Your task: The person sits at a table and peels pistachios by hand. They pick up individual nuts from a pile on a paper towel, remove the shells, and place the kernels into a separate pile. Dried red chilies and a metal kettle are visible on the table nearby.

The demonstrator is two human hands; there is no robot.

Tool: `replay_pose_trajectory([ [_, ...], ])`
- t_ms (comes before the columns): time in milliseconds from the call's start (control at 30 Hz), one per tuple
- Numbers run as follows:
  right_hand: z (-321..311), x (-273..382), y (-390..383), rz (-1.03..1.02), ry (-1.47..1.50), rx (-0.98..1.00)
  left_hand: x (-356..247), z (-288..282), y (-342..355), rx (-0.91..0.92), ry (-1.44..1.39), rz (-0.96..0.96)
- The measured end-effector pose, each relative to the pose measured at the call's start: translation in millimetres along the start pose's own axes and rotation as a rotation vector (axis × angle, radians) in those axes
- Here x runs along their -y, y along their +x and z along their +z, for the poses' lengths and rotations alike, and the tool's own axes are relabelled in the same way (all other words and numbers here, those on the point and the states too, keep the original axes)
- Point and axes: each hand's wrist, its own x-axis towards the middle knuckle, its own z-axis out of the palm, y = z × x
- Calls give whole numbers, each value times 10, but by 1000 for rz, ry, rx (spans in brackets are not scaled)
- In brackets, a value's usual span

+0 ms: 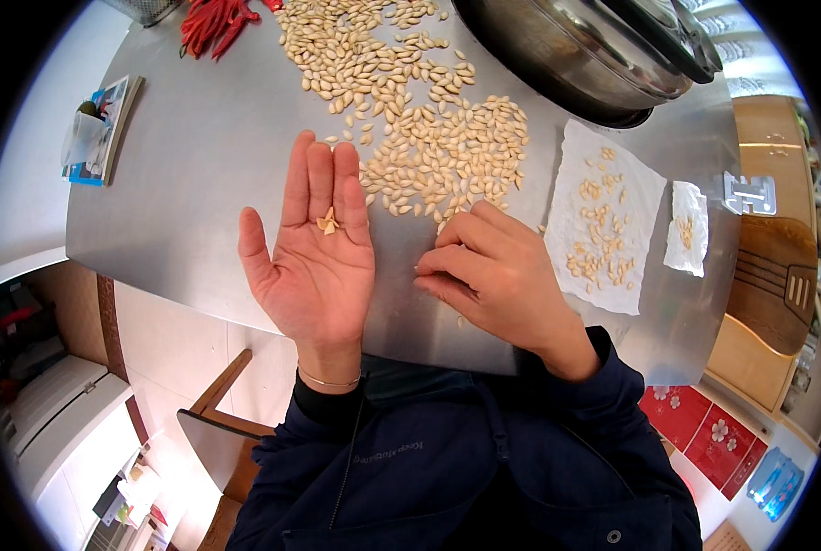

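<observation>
My left hand [323, 248] is turned palm up over the table, its fingers stretched out. A few broken pumpkin seed shells [328, 221] lie loose at the base of those fingers. To its right, my right hand [502, 275] has thumb and forefinger pressed together in a pinch. Whatever is between its fingertips is too small to make out. Just beyond both hands spreads a large patch of whole pumpkin seeds [447, 147]. Beside my right hand lies a white paper sheet [566, 165] with scattered shelled-looking pieces [599, 225] on it.
A smaller folded paper [689, 202] with a few bits lies farther right on the metal table [190, 211]. A large steel pan [585, 55] stands at the back right. Red chillies [215, 28] are at the back left, with a booklet and cup [84, 133] at the left edge.
</observation>
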Motion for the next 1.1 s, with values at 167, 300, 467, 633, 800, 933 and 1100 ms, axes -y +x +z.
replay_pose_trajectory([
  [167, 40, 10, -8, -29, -92, 35, -110, 46, 9, 23, 49, 24],
  [300, 59, 8, 7, -22, -109, -36, -90, 57, 1, -32, 71, 6],
  [467, -9, 35, 45, 4, 106, -268, 305, 15, -120, -106, 67, -126],
  [633, -101, 73, 43, -13, 87, -257, 451, -94, -153, -70, 140, -212],
  [800, -361, -15, -75, 296, 313, -326, 278, -37, -133, -135, 115, -151],
  [933, -684, -66, -263, 552, 675, 111, 327, 110, -77, -357, 155, -62],
  [1100, -653, -132, -341, 404, 655, 706, 260, 19, -70, -169, 166, -120],
])
